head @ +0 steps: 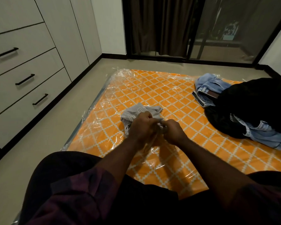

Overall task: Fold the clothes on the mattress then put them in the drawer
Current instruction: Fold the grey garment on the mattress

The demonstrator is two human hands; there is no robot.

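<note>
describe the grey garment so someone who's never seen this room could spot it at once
Find the orange mattress on the floor. Towards its left side, a crumpled grey garment is gripped by the left hand and right hand. It is the only grey piece and lies apart from the blue jeans and black garment piled at the right.

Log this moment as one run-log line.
left hand, right hand: gripping crumpled grey fabric garment | surface: orange patterned mattress | white drawers: shut
</note>
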